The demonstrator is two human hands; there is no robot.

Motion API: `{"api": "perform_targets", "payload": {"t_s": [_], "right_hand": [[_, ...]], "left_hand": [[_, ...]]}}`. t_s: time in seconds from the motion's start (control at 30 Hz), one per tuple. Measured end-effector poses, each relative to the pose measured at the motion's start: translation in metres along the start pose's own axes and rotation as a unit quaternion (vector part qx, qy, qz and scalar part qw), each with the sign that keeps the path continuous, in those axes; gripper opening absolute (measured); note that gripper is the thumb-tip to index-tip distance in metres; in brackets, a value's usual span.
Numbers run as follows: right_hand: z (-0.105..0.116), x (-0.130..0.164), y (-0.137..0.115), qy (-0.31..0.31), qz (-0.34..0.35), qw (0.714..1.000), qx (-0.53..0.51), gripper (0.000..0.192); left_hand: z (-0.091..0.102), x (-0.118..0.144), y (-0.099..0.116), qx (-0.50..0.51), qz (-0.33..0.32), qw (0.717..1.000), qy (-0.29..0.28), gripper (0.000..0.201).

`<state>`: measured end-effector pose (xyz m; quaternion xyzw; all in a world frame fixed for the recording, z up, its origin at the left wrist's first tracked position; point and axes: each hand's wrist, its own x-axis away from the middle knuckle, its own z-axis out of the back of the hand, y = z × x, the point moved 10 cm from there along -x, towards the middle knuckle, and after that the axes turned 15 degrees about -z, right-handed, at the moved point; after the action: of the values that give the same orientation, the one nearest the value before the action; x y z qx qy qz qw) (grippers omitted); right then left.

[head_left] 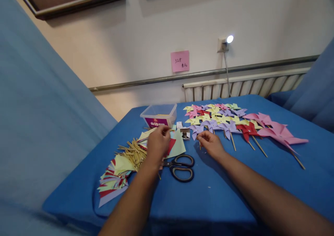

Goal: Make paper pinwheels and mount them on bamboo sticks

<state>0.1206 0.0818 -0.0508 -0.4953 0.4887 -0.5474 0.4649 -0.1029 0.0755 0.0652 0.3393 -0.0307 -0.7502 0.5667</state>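
My right hand (pixel 211 145) has its thumb and fingers pinched together at a purple paper pinwheel (pixel 196 130), at the front left of the pinwheel rows. A short bit of its stick shows below my fingertips. My left hand (pixel 158 142) is raised with curled fingers over the paper sheets; what it holds, if anything, is hidden. Beneath it lie black-handled scissors (pixel 183 167), blades partly under the wrist, and a pale green sheet (pixel 179 145). Left of that hand are a heap of thin wooden sticks (pixel 134 153) and a fanned pile of coloured paper (pixel 112 180).
A clear plastic box (pixel 171 118) stands at the back, near a small open box of dark pins (pixel 185 134). Rows of finished pinwheels (pixel 212 124) cover the back right, with large pink pinwheels (pixel 281 133) beyond. Blue curtains (pixel 39 107) hang at the sides.
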Motion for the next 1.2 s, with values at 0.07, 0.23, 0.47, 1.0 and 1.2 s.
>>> {"api": "perform_targets", "payload": {"t_s": [0.07, 0.23, 0.47, 1.0, 1.2], "right_hand": [[-0.008, 0.002, 0.002, -0.019, 0.006, 1.0, 0.007, 0.02], [-0.021, 0.0, 0.012, -0.063, -0.001, 0.998, 0.018, 0.017], [-0.021, -0.006, 0.018, -0.071, -0.004, 0.996, 0.048, 0.014], [-0.036, 0.005, 0.001, -0.079, 0.026, 0.983, 0.166, 0.005], [-0.044, 0.003, 0.002, -0.085, 0.029, 0.976, 0.197, 0.006]], "left_hand": [[0.028, -0.009, -0.032, -0.112, 0.017, 0.993, -0.013, 0.03], [0.019, -0.021, -0.089, -0.179, 0.021, 0.964, -0.193, 0.055], [0.002, -0.022, -0.094, -0.21, 0.015, 0.951, -0.228, 0.037], [-0.012, 0.024, -0.041, -0.141, -0.075, 0.974, -0.162, 0.043], [-0.013, 0.006, -0.057, -0.239, -0.037, 0.961, -0.134, 0.053]]}}
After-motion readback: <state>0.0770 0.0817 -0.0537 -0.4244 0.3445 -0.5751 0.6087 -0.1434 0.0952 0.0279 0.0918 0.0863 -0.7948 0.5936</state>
